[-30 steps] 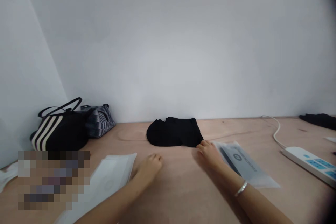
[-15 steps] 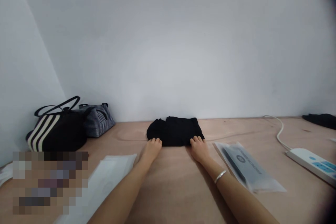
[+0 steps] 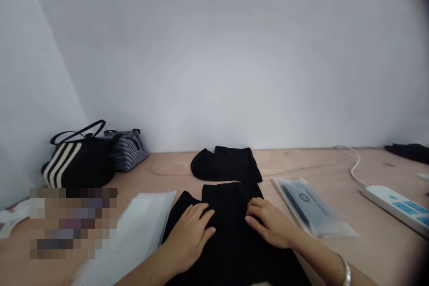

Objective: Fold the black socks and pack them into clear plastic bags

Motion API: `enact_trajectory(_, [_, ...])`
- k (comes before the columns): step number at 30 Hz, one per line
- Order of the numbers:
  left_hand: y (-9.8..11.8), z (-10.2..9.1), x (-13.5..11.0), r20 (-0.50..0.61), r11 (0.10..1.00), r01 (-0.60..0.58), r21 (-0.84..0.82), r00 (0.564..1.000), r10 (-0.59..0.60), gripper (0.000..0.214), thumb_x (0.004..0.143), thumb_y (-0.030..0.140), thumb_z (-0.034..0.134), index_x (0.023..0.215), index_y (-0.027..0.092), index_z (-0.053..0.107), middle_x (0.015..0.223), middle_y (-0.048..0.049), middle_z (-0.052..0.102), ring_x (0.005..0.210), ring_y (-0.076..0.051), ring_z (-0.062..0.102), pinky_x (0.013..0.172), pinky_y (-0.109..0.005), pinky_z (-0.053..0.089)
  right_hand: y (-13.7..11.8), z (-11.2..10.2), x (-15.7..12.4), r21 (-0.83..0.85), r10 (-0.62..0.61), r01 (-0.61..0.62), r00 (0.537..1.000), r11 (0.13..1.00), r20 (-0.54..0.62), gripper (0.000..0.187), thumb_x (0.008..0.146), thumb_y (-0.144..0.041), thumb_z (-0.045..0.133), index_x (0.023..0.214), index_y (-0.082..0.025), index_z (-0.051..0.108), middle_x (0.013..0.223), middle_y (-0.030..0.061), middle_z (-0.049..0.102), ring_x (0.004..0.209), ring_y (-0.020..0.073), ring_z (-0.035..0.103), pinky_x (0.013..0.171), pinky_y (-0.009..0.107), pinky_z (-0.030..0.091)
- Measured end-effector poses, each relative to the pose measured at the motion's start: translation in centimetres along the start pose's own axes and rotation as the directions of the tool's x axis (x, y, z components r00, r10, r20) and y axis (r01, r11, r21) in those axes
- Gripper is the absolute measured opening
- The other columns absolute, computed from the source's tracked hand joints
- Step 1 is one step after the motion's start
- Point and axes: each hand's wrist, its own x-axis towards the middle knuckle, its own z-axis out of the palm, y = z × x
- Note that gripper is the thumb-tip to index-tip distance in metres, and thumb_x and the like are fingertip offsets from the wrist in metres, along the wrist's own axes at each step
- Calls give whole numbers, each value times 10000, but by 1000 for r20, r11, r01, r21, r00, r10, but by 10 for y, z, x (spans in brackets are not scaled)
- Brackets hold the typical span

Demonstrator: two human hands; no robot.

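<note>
A black garment (image 3: 234, 250) lies spread on the wooden table (image 3: 375, 254) right in front of me. My left hand (image 3: 191, 232) rests flat on its left part, fingers stretched out. My right hand (image 3: 271, 223) lies on its right part with the fingers slightly bent and a silver bracelet at the wrist. Neither hand grips the cloth that I can see. Behind it, near the wall, sits a folded black garment (image 3: 228, 165), apart from both hands.
A clear plastic bag with dark contents (image 3: 321, 219) lies right of my hands, a white flat bag (image 3: 140, 219) to the left. Two striped bags (image 3: 80, 165) stand at the back left. A white power strip (image 3: 395, 203) and another black cloth (image 3: 407, 152) are at the right.
Both hands reached to the black pile by the wall, then drew back. One black garment now lies near me under my hands, and a folded one stays at the back.
</note>
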Motion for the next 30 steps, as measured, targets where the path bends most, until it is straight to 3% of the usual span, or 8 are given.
enact_trajectory(3, [7, 29, 6, 87, 994, 109, 24, 990, -110, 580, 867, 544, 278, 1359, 239, 246, 1428, -117, 214, 1293, -343, 142, 997, -562, 177, 5, 21, 8, -34, 23, -21, 999, 999, 44, 574, 844, -545, 336, 1302, -201, 380, 1379, 116, 314, 1252, 297, 256, 998, 473, 203])
enact_trajectory(6, [9, 48, 5, 109, 992, 121, 41, 986, -125, 629, 839, 628, 204, 1371, 299, 141, 1448, -90, 117, 1299, -347, 33, 988, -609, 105, 11, 38, 3, -65, 61, -54, 992, 996, 111, 649, 834, -598, 290, 1376, -260, 179, 1443, 77, 143, 1304, 313, 78, 1016, 542, 87])
enact_trajectory(12, [9, 50, -3, 74, 998, 60, 33, 995, -63, 597, 846, 624, 189, 1363, 337, 103, 1448, -51, 94, 1303, -320, 19, 1001, -594, 102, 14, 47, -15, -78, 94, -88, 993, 993, 76, 619, 847, -560, 309, 1375, -318, 95, 1445, 36, 85, 1308, 288, 19, 1020, 548, 69])
enact_trajectory(21, [10, 48, -3, 48, 997, 76, -6, 996, -76, 597, 837, 615, 263, 1350, 310, 234, 1437, -46, 187, 1304, -304, 114, 1012, -550, 167, 16, 42, -14, -51, 100, -95, 989, 994, 106, 631, 829, -605, 301, 1369, -318, 142, 1443, 39, 114, 1310, 277, 56, 1027, 531, 82])
enact_trajectory(25, [-22, 25, -6, -97, 982, 189, 4, 977, -187, 521, 843, 539, 331, 1230, 223, 476, 1359, -70, 377, 1230, -247, 345, 1002, -411, 283, 16, 39, -15, -37, 101, -98, 988, 995, 113, 628, 828, -610, 294, 1367, -320, 152, 1443, 34, 117, 1310, 271, 62, 1032, 520, 80])
enact_trajectory(28, [-72, 1, -11, -293, 929, 360, 88, 901, -321, 485, 836, 507, 344, 1105, 170, 566, 1250, -96, 489, 1185, -254, 387, 994, -391, 277, 17, 40, -15, -26, 99, -97, 989, 995, 114, 631, 826, -613, 298, 1366, -322, 154, 1443, 29, 119, 1310, 274, 65, 1033, 520, 78])
enact_trajectory(29, [-91, -6, -14, -310, 889, 442, 122, 868, -389, 507, 825, 516, 353, 1121, 155, 551, 1211, -106, 513, 1182, -274, 380, 993, -415, 260, 18, 41, -15, -21, 97, -95, 989, 995, 114, 630, 825, -612, 301, 1366, -323, 156, 1443, 28, 121, 1309, 276, 68, 1032, 521, 79])
enact_trajectory(30, [-110, -12, -17, -308, 816, 561, 141, 808, -503, 541, 810, 540, 362, 1140, 147, 536, 1195, -119, 519, 1193, -309, 355, 983, -457, 246, 18, 41, -15, -17, 96, -94, 989, 995, 112, 629, 825, -611, 305, 1365, -324, 158, 1443, 27, 123, 1309, 277, 71, 1032, 521, 80])
